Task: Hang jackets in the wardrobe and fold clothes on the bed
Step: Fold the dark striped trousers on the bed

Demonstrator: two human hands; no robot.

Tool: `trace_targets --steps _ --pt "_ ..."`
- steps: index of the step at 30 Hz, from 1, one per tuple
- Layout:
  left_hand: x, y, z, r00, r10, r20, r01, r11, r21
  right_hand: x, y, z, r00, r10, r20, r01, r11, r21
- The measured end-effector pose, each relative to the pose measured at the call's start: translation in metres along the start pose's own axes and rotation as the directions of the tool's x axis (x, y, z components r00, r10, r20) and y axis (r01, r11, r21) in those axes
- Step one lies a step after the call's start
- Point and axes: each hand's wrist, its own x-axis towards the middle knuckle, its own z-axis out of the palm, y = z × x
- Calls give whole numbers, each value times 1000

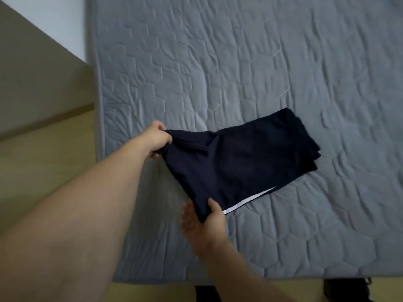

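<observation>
A dark navy garment (239, 158), folded into several layers, lies on the grey quilted mattress (239, 62), nearer its front edge and left side than its middle. The far right end rests flat on the quilting; the near left end is lifted. The left hand (156, 139) grips the bunched upper left corner, fingers curled into the cloth. The right hand (209, 219) pinches the near lower corner, thumb on top and fingers beneath (somewhat blurred). A thin white stripe (248, 199) runs along the garment's near edge. Wooden flooring (43, 153) shows beyond the mattress's left edge.
</observation>
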Motion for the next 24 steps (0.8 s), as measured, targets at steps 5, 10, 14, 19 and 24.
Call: trace_targets --steps 5,10,14,19,24 --pt "-38 130 64 966 130 224 -106 988 -115 -62 -139 -18 970 -234 -64 236 971 25" --pt "-44 217 148 888 268 373 -256 963 -81 -81 -248 -50 928 -308 -210 307 951 -42" --pt "-22 220 194 907 384 174 -416 751 513 -64 -272 -77 765 -478 -431 373 875 -309" --pt "12 180 206 967 132 217 -184 953 242 -32 -254 -85 899 -419 -129 373 886 -275" --pt "14 151 186 927 -7 376 -58 985 161 -11 -245 -59 900 -433 -38 425 895 -139"
